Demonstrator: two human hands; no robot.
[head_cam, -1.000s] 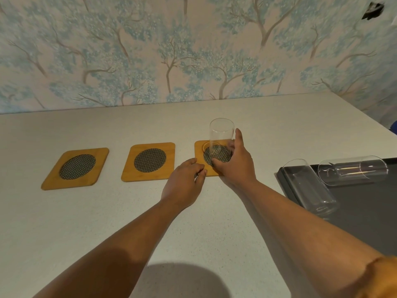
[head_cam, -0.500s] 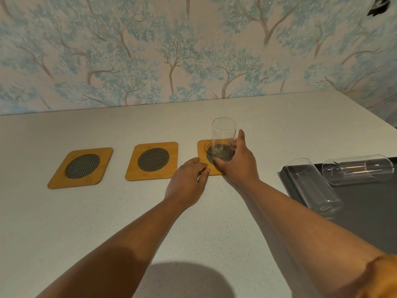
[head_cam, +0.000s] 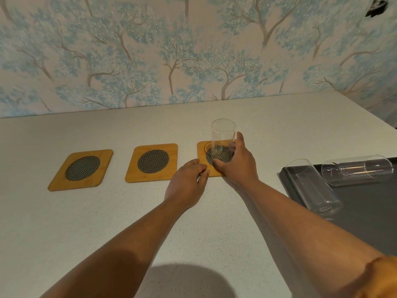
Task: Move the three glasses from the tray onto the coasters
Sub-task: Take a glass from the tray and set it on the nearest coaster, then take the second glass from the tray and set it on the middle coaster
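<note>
Three wooden coasters with dark mesh centres lie in a row: the left coaster [head_cam: 80,170], the middle coaster [head_cam: 152,162] and the right coaster [head_cam: 203,151]. A clear glass [head_cam: 222,134] stands upright on the right coaster, and my right hand [head_cam: 238,163] is wrapped around its lower part. My left hand [head_cam: 187,182] rests on the table with its fingertips at the right coaster's front left corner. Two more clear glasses lie on their sides on the dark tray [head_cam: 369,203]: one glass [head_cam: 312,187] at its left edge, the other glass [head_cam: 357,172] along its far edge.
The pale speckled table [head_cam: 107,222] runs back to a wall papered with blue trees [head_cam: 193,50]. The tray sits at the table's right side. My own shadow falls on the table's near edge.
Both hands and the glass keep their places on the right coaster; only the camera view has shifted slightly.
</note>
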